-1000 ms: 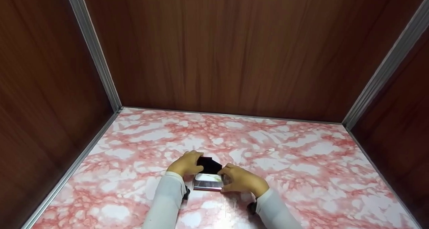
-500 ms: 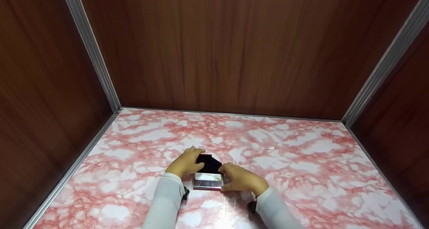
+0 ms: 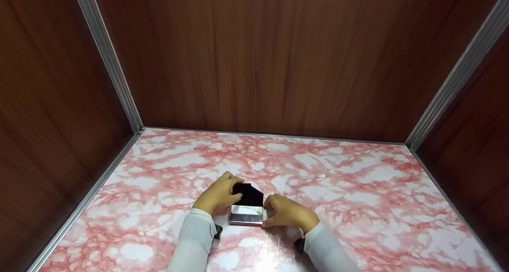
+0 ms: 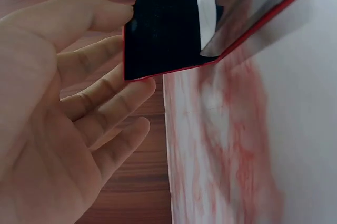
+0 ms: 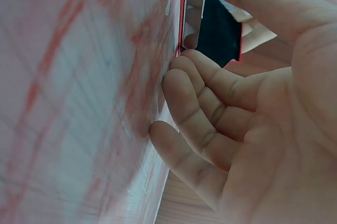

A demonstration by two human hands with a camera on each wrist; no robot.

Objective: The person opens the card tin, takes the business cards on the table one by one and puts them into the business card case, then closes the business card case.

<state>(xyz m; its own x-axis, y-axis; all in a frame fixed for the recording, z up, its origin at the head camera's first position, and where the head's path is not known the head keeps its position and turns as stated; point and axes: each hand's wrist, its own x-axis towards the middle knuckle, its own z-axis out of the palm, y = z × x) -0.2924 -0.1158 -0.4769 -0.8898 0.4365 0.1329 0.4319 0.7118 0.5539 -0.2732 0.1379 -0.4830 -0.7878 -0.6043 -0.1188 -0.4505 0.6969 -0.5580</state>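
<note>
A small red-edged card case (image 3: 246,218) lies unfolded on the table, its shiny metal base toward me. Its black-lined lid (image 3: 247,196) stands raised at the far side, one upper corner cut slantwise. My left hand (image 3: 218,194) pinches the lid's left edge; in the left wrist view the thumb is on the black lining (image 4: 163,29) and fingers are behind it. On the right, my right hand (image 3: 288,213) holds the base's side between thumb and bent fingers. In the right wrist view the other fingertips (image 5: 176,84) rest on or close to the tabletop, and the thumb's tip is out of frame.
The table (image 3: 350,176) has a red and white marbled top. Dark wood-grain panels (image 3: 254,65) stand at the back and both sides, joined by grey metal posts (image 3: 109,61). A bright reflection lies on the table in front of the case.
My left hand has shifted slightly away from me along the lid's edge. My right fingers have drawn back a little from the lid's right edge. The case stays in place.
</note>
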